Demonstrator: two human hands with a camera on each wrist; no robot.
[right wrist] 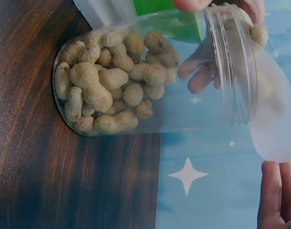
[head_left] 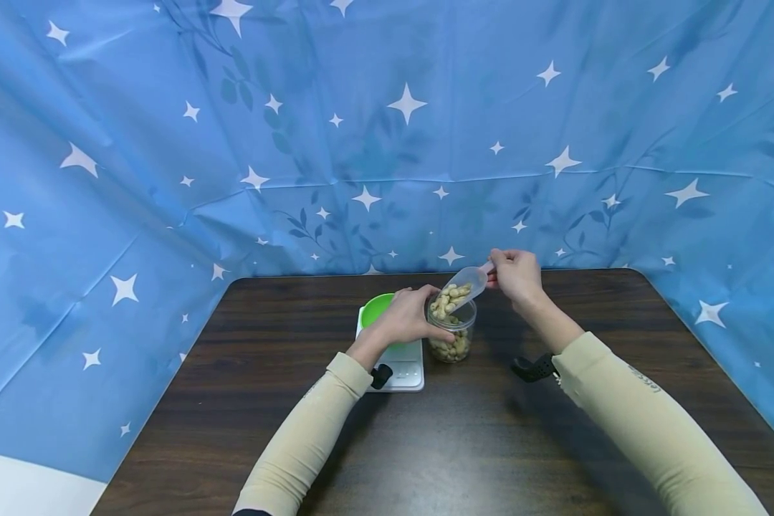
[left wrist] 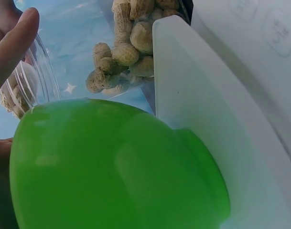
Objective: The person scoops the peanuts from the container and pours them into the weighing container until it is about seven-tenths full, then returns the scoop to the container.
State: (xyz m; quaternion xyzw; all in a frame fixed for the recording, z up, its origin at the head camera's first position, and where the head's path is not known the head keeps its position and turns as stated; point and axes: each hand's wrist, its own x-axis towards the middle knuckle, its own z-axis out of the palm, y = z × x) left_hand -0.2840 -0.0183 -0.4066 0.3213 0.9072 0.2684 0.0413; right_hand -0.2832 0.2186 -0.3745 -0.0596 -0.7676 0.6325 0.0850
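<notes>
Nearest, two beige sleeves (head_left: 309, 437) reach over the dark table (head_left: 464, 444). The left hand (head_left: 408, 319) curls round the clear jar (head_left: 453, 333) mid-table, apparently steadying it. The right hand (head_left: 514, 276) pinches the handle of a clear scoop (head_left: 467, 281), tilted over the jar's mouth with peanuts (head_left: 454, 294) in it. A green bowl (head_left: 377, 309) sits on a white scale (head_left: 403, 369) just left.

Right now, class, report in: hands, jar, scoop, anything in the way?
Left hand grips the jar of peanuts. Right hand holds the scoop, loaded, tilted over the jar mouth. Green bowl on the white scale beside it, not blocking.
</notes>
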